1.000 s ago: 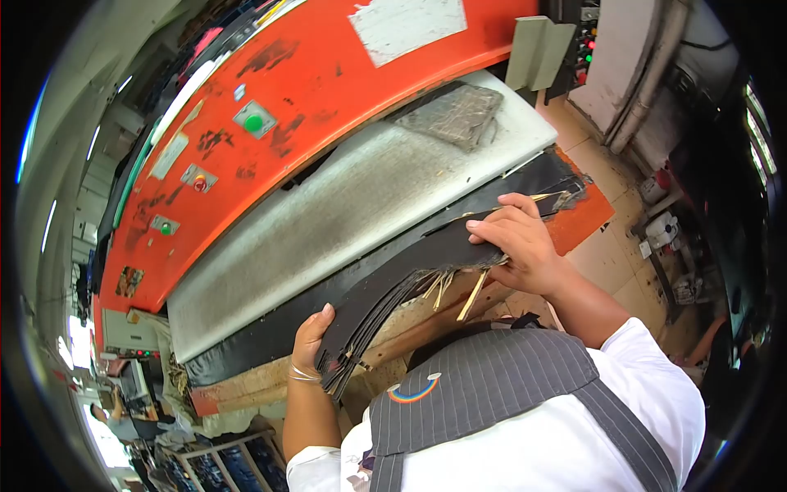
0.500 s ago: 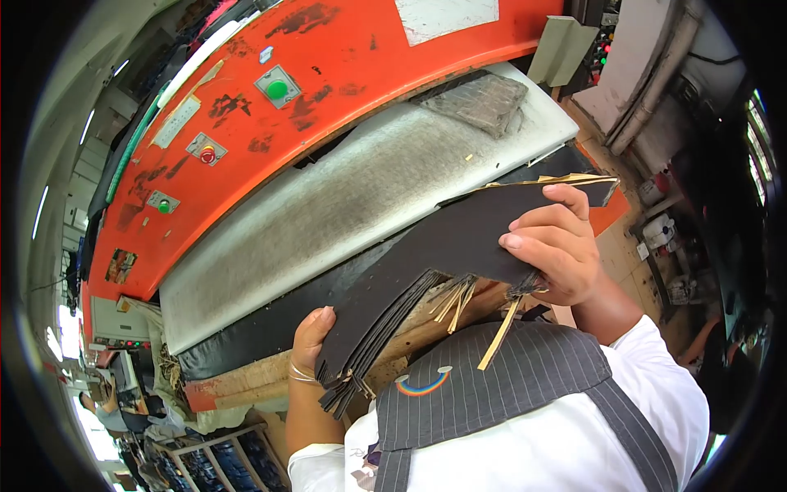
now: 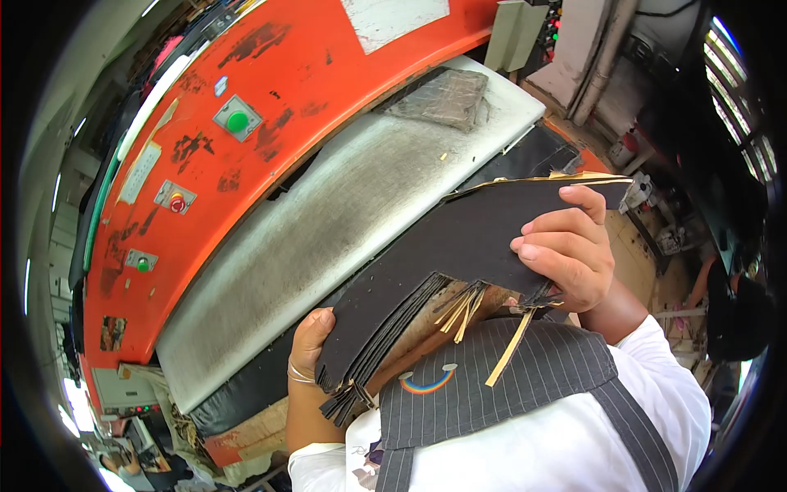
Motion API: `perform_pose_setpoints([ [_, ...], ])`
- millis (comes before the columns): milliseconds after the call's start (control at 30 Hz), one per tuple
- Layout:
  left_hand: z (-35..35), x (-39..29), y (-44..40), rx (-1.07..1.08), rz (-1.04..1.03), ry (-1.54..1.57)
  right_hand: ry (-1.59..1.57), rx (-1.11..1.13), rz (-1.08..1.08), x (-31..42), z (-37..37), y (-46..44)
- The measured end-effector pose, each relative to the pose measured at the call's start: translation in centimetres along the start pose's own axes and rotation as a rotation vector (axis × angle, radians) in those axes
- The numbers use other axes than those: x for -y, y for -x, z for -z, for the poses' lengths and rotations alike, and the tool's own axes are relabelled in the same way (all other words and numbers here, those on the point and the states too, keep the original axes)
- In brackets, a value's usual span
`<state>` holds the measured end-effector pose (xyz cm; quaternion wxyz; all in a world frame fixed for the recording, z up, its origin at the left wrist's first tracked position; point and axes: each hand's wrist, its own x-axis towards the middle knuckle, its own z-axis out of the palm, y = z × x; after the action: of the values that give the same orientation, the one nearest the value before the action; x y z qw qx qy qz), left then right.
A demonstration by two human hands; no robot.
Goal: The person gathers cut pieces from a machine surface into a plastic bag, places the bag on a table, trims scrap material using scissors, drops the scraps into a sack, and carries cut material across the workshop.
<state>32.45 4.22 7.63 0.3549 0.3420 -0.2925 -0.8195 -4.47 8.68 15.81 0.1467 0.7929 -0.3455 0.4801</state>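
Between my two hands hangs a stack of black sheet material (image 3: 426, 246), layered and curved, with ragged edges. My left hand (image 3: 311, 343) grips its lower left end, the thumb on top and the other fingers hidden beneath. At the right end my right hand (image 3: 571, 250) is closed over the stack, fingers on the upper face. Thin yellowish strips (image 3: 461, 312) dangle from the cut inner edge, and one longer strip (image 3: 510, 348) hangs below my right hand. Tan backing (image 3: 566, 177) shows along the far edge. The stack is held above my striped apron (image 3: 492, 361).
Ahead stands an orange machine (image 3: 270, 74) with a green button (image 3: 237, 122) and a red button (image 3: 177, 202). Its long whitish bed (image 3: 270, 254) carries a grey folded plastic-like bundle (image 3: 438, 98) at the far end. A black padded edge (image 3: 238, 402) runs along the near side.
The view has turned, so the machine sits further left. My hands keep the same hold on the stack, its right end shifted slightly right.
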Motion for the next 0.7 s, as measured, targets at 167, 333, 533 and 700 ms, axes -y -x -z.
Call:
perform_pose_setpoints([
  [167,0.0,-0.8,-1.9,0.095,0.065,-0.011,0.105,-0.001,-0.018,1.1,0.8,0.4],
  [333,-0.8,-1.8,-3.4,0.139,0.091,-0.119,0.18,-0.048,-0.051,2.5,2.0,1.6],
  [533,-1.5,-2.2,-7.5,0.152,0.241,-0.567,0.297,0.02,-0.131,2.3,3.4,3.9],
  [700,-3.8,0.7,-15.0,0.243,0.153,-0.544,0.439,0.008,-0.235,2.6,6.7,6.9],
])
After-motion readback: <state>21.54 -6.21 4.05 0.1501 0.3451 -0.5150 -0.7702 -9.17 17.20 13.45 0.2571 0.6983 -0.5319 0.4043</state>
